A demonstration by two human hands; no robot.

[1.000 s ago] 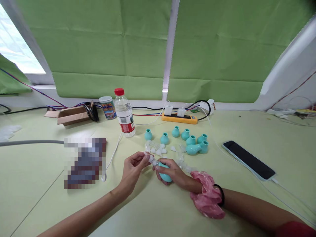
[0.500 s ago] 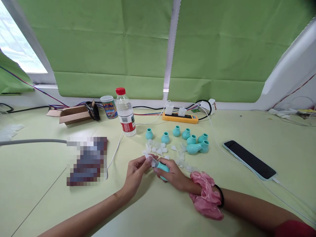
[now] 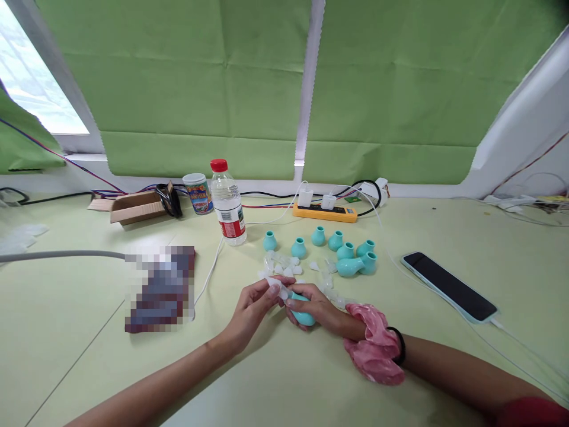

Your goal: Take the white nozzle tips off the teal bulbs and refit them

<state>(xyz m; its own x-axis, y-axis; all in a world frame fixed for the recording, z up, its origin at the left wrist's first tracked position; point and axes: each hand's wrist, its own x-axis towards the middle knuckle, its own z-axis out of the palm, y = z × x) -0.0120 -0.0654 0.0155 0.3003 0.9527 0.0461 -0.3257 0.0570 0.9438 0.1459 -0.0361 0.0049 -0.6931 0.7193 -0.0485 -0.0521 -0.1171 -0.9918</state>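
My left hand (image 3: pixel 258 303) pinches a translucent white nozzle piece (image 3: pixel 278 289) between thumb and fingers. Wrapped in my right hand (image 3: pixel 317 308) is a turquoise rubber bulb (image 3: pixel 303 314), its neck turned toward the nozzle. The nozzle's lower end meets the bulb's neck; how deep it sits in there I cannot tell. Just beyond my hands lie several loose translucent white pieces (image 3: pixel 284 264). Behind these, several more turquoise bulbs (image 3: pixel 318 236) stand with their open necks up, and one bulb (image 3: pixel 349 267) lies on its side.
A red-capped water bottle (image 3: pixel 230 207) stands back left, beside a can (image 3: pixel 198 194) and an open cardboard box (image 3: pixel 137 207). An orange power strip (image 3: pixel 324 212) lies along the back. A phone (image 3: pixel 448 287) on a cable rests at right, a blurred-out object (image 3: pixel 162 290) at left.
Both hands have shifted slightly right in the view, with the nozzle and bulb still held together. The bulb now shows a rounder side below my right hand's fingers.
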